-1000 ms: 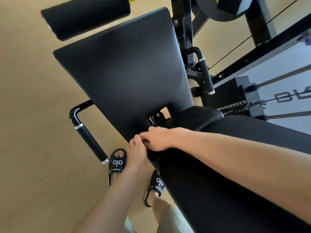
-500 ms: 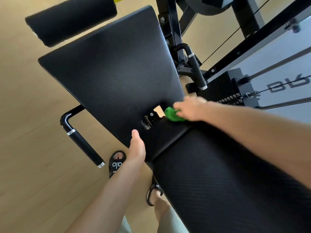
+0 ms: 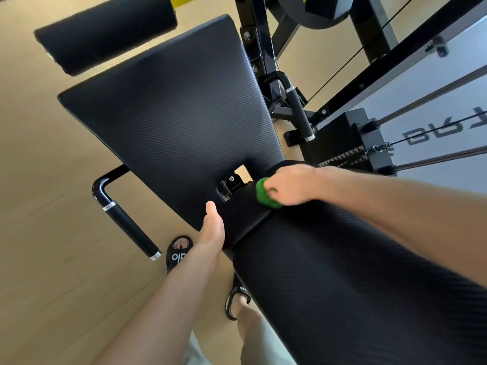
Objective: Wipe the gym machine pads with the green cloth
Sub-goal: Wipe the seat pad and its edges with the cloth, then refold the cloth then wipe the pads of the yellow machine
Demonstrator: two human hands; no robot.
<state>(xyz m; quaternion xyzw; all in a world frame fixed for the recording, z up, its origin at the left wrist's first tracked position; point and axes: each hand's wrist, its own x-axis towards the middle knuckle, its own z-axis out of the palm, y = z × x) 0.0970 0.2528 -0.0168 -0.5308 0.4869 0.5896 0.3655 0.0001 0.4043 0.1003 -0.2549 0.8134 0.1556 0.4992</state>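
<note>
Green cloth (image 3: pixel 266 194) in right hand (image 3: pixel 291 185), on seat pad (image 3: pixel 171 114)

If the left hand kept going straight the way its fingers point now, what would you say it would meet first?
Probably the large flat pad. The left hand lies open at that pad's near edge, fingers pointing up across it, so it would slide onto its textured surface. The cut-out with the bolt sits slightly to the right; depth is hard to judge.
</note>
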